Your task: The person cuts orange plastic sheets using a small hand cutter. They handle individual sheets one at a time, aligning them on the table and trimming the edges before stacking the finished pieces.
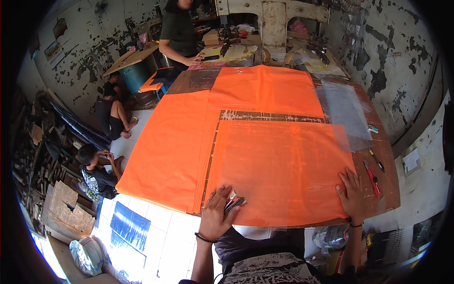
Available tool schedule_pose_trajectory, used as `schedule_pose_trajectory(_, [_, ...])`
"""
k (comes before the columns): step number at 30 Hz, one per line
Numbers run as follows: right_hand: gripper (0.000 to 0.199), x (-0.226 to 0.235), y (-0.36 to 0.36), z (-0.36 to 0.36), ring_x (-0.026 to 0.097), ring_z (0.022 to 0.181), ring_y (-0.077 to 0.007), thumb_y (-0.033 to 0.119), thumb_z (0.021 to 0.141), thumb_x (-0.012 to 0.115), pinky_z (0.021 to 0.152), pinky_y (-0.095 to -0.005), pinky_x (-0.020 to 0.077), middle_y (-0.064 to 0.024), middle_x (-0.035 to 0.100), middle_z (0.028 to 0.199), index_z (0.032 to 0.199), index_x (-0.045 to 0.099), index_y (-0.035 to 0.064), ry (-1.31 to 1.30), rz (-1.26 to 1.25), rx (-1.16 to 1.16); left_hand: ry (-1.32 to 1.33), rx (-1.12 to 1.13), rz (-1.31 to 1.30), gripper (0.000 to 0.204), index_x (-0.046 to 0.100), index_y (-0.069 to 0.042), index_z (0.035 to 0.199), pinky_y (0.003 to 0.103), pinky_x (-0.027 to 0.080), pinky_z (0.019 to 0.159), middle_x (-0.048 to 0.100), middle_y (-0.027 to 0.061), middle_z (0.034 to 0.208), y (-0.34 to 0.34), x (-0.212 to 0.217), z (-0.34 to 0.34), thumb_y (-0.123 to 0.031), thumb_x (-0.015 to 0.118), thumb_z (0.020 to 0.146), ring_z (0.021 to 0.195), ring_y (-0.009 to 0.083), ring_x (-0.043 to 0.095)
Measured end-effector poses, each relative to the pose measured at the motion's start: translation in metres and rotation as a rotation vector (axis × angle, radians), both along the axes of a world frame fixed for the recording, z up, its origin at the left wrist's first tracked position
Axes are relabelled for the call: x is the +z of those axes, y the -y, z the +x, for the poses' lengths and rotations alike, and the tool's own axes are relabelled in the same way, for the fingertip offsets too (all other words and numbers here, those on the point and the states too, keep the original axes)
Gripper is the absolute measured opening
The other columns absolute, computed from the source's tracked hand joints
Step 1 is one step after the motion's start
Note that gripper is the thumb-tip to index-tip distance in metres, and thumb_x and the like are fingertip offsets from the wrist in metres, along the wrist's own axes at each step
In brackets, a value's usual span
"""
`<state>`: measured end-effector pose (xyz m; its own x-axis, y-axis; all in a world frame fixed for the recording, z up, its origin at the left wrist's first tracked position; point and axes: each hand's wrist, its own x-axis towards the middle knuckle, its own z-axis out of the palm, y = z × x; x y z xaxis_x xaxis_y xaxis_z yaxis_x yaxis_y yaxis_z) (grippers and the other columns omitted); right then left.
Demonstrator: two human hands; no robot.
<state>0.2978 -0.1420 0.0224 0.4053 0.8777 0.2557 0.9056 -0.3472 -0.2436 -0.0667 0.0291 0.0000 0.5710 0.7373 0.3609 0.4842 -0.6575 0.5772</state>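
Note:
Large orange sheets (265, 156) lie spread over a brown work table (385, 161), with a clear plastic film (345, 113) overlapping their right side. My left hand (218, 213) rests on the near edge of the front orange sheet and grips a small dark metal tool (235, 202) that lies against the sheet. My right hand (351, 193) lies flat with spread fingers, pressing on the sheet's near right corner. A strip of bare table (272, 116) shows between the front sheet and the one behind it.
Red-handled and dark cutters (372, 177) lie along the table's right edge. A person in a dark shirt (179, 35) stands at the far left end. Two people sit on the tiled floor at left (101, 165). Cardboard and a blue mat lie below.

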Motion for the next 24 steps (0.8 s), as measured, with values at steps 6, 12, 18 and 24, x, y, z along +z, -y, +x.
schedule_pose_trajectory(6, [0.044,-0.001,0.002,0.004,0.031,0.127,-0.0320,0.031,0.086,0.050,0.108,-0.0462,0.0151,-0.0163,0.037,0.135,0.123,0.048,0.0063,-0.012,0.004,-0.009,-0.040,0.031,0.016,0.046,0.051,0.003,0.114,0.046,0.031,0.100,0.052,0.0164,0.120,-0.002,0.001,-0.001,-0.028,0.060,0.081,0.117,0.0353,0.045])
schedule_pose_trajectory(12, [0.041,0.006,0.003,0.008,0.031,0.127,-0.0322,0.025,0.085,0.052,0.107,-0.0481,0.0151,-0.0162,0.039,0.134,0.121,0.050,0.0052,-0.020,-0.020,0.005,-0.052,0.026,0.048,0.045,0.051,0.003,0.114,0.046,0.030,0.101,0.052,0.0162,0.121,0.006,0.004,0.000,-0.027,0.060,0.081,0.118,0.0338,0.044])
schedule_pose_trajectory(18, [0.036,0.033,-0.027,-0.064,0.036,0.124,-0.0344,0.026,0.084,0.056,0.106,-0.0507,0.0180,-0.0184,0.041,0.131,0.113,0.056,0.0055,-0.222,0.200,0.191,-0.037,0.056,0.011,0.045,0.051,0.003,0.114,0.045,0.029,0.102,0.052,0.0161,0.121,0.002,0.003,0.002,-0.028,0.060,0.081,0.119,0.0332,0.043])
schedule_pose_trajectory(24, [0.040,0.007,-0.068,-0.124,0.037,0.123,-0.0332,0.032,0.085,0.056,0.105,-0.0511,0.0196,-0.0179,0.041,0.131,0.116,0.054,0.0072,-0.302,0.029,0.456,-0.017,0.127,0.048,0.044,0.052,0.003,0.113,0.046,0.030,0.101,0.053,0.0165,0.119,0.005,-0.003,0.003,-0.027,0.059,0.082,0.118,0.0333,0.044])
